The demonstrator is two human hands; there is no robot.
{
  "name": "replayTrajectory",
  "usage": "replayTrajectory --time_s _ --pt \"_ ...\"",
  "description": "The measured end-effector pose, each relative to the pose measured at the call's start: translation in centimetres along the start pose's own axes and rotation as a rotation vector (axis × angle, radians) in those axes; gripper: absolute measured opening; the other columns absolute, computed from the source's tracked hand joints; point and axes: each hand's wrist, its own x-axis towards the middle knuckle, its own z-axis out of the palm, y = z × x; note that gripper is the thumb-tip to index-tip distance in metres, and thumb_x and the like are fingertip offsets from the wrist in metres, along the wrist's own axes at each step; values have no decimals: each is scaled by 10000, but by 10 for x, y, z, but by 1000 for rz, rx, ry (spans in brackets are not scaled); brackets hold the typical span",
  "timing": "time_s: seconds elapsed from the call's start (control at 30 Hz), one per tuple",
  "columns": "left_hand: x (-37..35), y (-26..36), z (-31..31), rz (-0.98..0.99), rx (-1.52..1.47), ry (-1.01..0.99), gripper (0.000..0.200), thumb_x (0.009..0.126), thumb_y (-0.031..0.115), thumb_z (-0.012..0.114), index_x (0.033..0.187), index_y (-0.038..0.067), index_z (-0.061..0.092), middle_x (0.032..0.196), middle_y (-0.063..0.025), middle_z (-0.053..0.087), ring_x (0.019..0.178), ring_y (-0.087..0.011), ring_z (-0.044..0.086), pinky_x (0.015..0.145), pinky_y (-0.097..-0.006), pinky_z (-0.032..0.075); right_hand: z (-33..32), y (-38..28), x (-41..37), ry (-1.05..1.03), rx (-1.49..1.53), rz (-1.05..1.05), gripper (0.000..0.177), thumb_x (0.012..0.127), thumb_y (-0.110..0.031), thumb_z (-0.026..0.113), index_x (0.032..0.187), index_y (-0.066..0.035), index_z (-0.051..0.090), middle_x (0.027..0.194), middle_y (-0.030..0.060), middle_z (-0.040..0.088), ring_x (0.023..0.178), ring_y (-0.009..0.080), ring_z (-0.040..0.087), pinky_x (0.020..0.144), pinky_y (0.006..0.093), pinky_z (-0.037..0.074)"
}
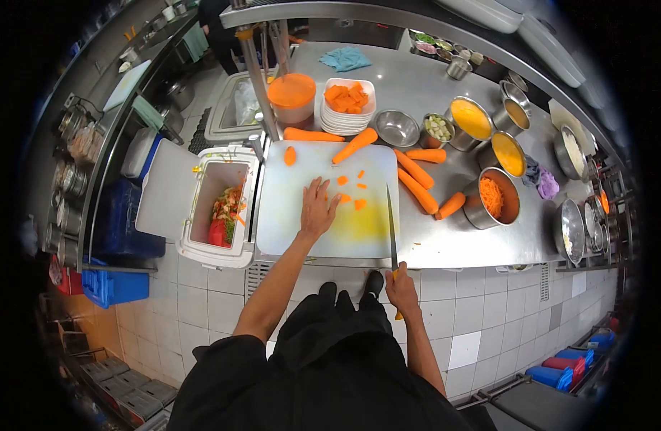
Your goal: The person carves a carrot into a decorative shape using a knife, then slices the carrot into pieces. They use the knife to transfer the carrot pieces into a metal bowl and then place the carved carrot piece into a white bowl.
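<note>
My left hand (318,208) is over the white cutting board (280,230), fingers spread and holding nothing. Just to its right are several small carrot pieces (360,205). My right hand (402,287) is wrapped round the yellow handle of a long knife (393,233). The blade points away from me along the board's right side. A whole carrot (355,146) lies at the board's far edge, and a short carrot chunk (290,156) sits near the far left corner. A yellow stain marks the board's near right part.
Left of the board stands an uncovered bin (190,223) with scraps. Behind are an orange-lidded tub (291,93) and stacked white dishes (345,123) topped with carrot pieces. To the right lie more carrots (416,190), a pot of shredded carrot (468,210) and a steel bowl (397,129).
</note>
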Motion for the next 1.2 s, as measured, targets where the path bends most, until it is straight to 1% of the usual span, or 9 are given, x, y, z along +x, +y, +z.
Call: replayTrajectory --time_s 0.33,0.63,0.7,0.77,0.83,0.97,1.03,1.1,1.2 --pt "36 26 19 158 -273 -131 540 973 406 645 1400 89 550 1483 -227 483 1384 -383 450 1180 -563 281 -3 -11 -7 163 -29 62 309 1008 -284 589 1017 16 517 772 320 644 757 529 634 621 583 476" --pt "52 46 46 271 -487 -458 505 1006 400 613 1337 18 606 1408 -196 585 1339 -352 521 1144 -426 394 6 -9 -17 297 95 44 397 1003 -267 589 1247 44 554 893 301 675 851 492 658 765 549 516" --pt "54 56 34 141 -610 -331 423 1029 342 592 1279 3 634 1316 -178 644 1259 -318 591 1096 -394 433 -8 -30 -19 161 171 118 398 1003 -239 595 1280 45 558 959 310 673 893 492 654 811 532 518" --pt "55 53 24 33 -642 -171 404 1041 332 579 1257 -5 639 1256 -163 677 1217 -275 623 1075 -360 443 -5 -34 -18 314 133 -70 394 999 -196 595 1316 34 553 1038 320 658 955 491 641 837 516 517" --pt "52 42 0 -366 -918 169 369 1064 317 544 1184 -14 655 1122 -111 700 1104 -217 644 1006 -323 466 -10 -54 -15 210 68 -167 407 997 -187 595 1340 25 540 1063 317 647 980 489 635 843 518 514" --pt "11 -22 -75 -659 -888 486 294 1077 235 509 1094 -11 670 996 -73 693 940 -158 628 895 -305 479 -6 -107 -4 -36 -56 -223 445 987 -168 598 1388 5 511 1083 301 629 1000 506 615 856 534 501" --pt "-23 -53 -110 -550 -576 691 294 1079 223 498 1056 -7 680 967 -70 687 915 -156 611 882 -302 474 17 -101 14 -56 -53 -445 465 1001 -182 593 1416 -2 485 1038 236 643 905 385 666 744 472 548" --pt "-63 -79 -141 -612 -582 825 298 1077 225 500 1030 -5 683 950 -64 683 903 -155 601 866 -300 472 34 -135 30 -580 510 7 496 1016 -207 587 1441 4 444 972 144 620 787 204 639 592 358 551" --pt "-111 -101 -196 -759 -438 893 303 1076 235 509 1018 -4 686 956 -64 684 905 -146 599 867 -296 471 67 -182 43 -722 728 110 535 1022 -231 587 1464 4 400 925 73 567 723 93 557 505 271 518"
